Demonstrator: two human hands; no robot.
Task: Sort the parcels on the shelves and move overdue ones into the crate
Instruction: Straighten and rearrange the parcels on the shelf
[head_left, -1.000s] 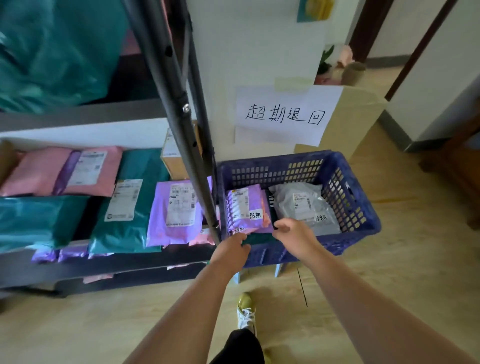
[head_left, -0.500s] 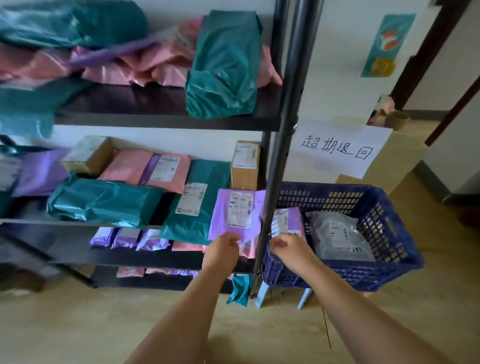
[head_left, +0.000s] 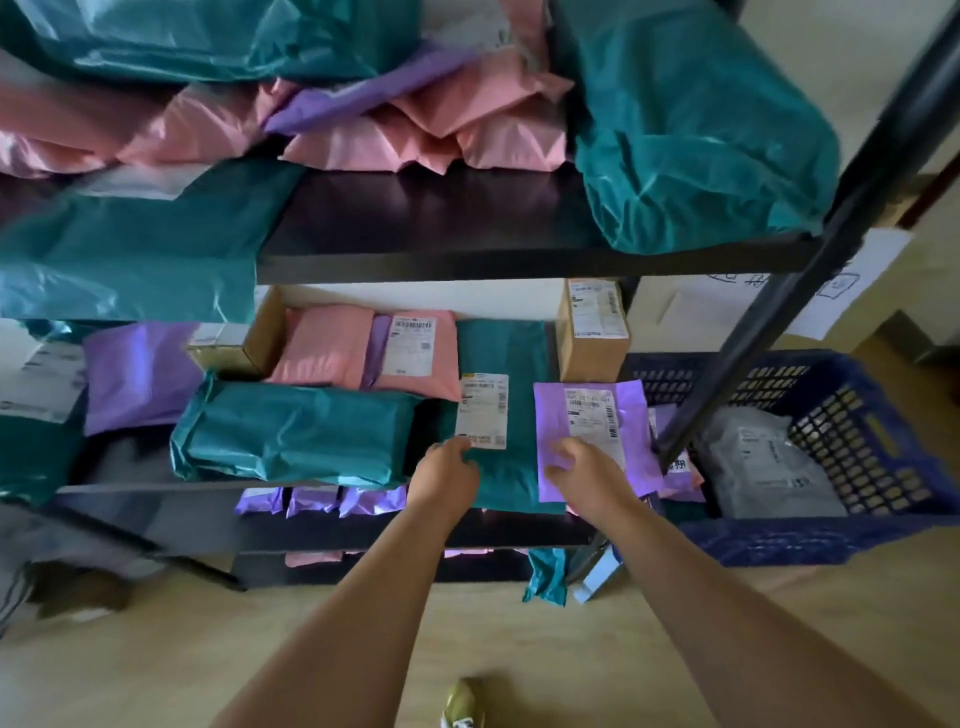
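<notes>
The left hand (head_left: 447, 475) curls its fingers on the crinkled flat teal plastic mailer (head_left: 501, 348); the right hand (head_left: 584, 473) grips the smooth flat purple plastic mailer (head_left: 553, 415).

Your two bare forearms reach forward side by side, nearly parallel. Your left hand (head_left: 445, 474) curls its fingers on the teal parcel's (head_left: 511, 483) edge. Your right hand (head_left: 582, 470) (knuckles up, fingers bent) pinches the purple parcel (head_left: 553, 415) low down.

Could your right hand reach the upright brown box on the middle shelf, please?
Probably yes: the right hand holds the purple parcel just before the box, nothing stands between, and the post is aside.
</notes>
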